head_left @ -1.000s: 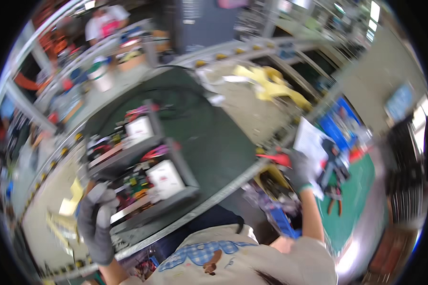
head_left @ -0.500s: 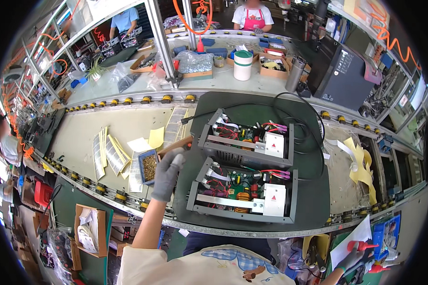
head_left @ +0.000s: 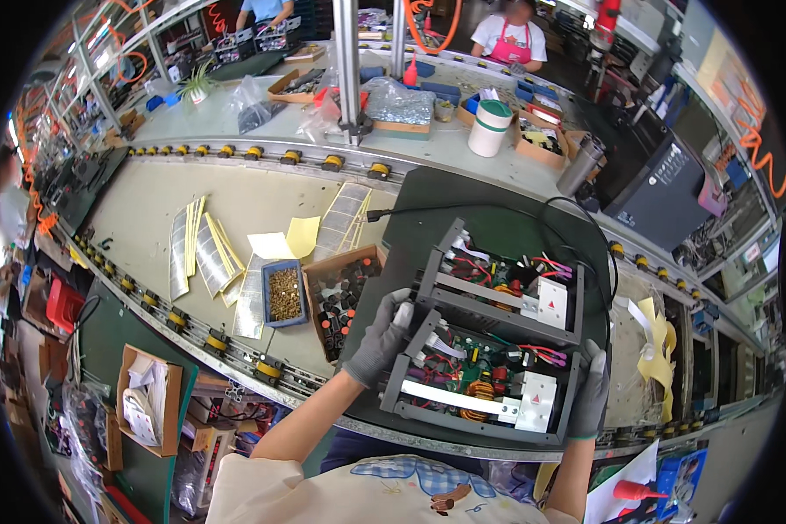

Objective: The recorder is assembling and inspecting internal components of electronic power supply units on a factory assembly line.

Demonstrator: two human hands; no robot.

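Observation:
Two grey metal chassis with exposed circuit boards lie one behind the other on a dark green board: a rear chassis and a front chassis. My gloved left hand presses against the left end of the front chassis, near the gap to the rear one. At the opposite end, my gloved right hand holds the right side, fingers up along its frame. Part of each hand's grip is hidden by the metal. A white plate sits at the right of the front chassis.
Left of the board stand a cardboard box of black parts and a blue bin of small brass-coloured pieces. Sticker sheets lie farther left. A black cable loops behind the chassis. Roller rails edge the table. Co-workers sit across.
My left hand has moved from beside the parts box to the left end of the chassis. My right hand has come from the red bottle at lower right to the chassis's right side. The view has shifted.

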